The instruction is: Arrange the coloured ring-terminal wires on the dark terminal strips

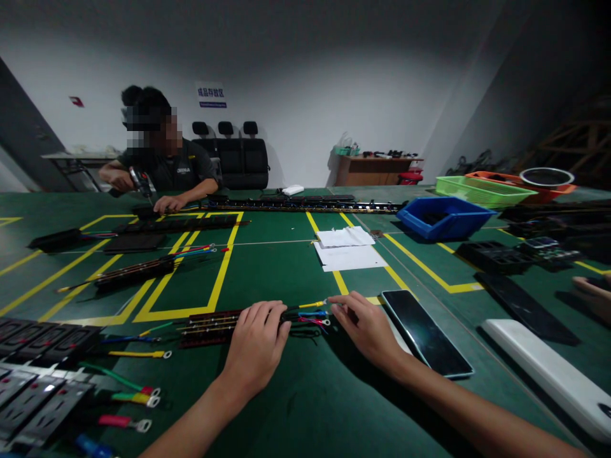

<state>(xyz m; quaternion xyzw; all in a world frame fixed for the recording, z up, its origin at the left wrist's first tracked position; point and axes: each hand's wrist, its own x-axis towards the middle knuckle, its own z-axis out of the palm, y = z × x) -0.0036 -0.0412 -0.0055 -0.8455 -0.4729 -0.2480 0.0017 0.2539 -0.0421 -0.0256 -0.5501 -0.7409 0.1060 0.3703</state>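
Note:
A dark strip with metal bars (212, 324) lies on the green table in front of me. My left hand (260, 331) rests over its right end, fingers across the top and thumb on the near side, gripping it. Wires leave that end: a yellow-sleeved wire (311, 305), a blue-sleeved wire (312, 313) and a red-sleeved wire with a ring terminal (326, 322). My right hand (363, 324) has its index finger and thumb at the tip of the yellow-sleeved wire, closed on its ring terminal. Beside my right hand lies a phone (424, 334).
Socket modules (52, 388) with terminal-ended wires fill the near left. Another wired strip (136, 273) lies beyond. White papers (351, 251), a blue bin (443, 219), a green basket (482, 191) and a white case (544, 375) stand right. A co-worker (167, 159) holds a power tool; another hand (594, 296) shows far right.

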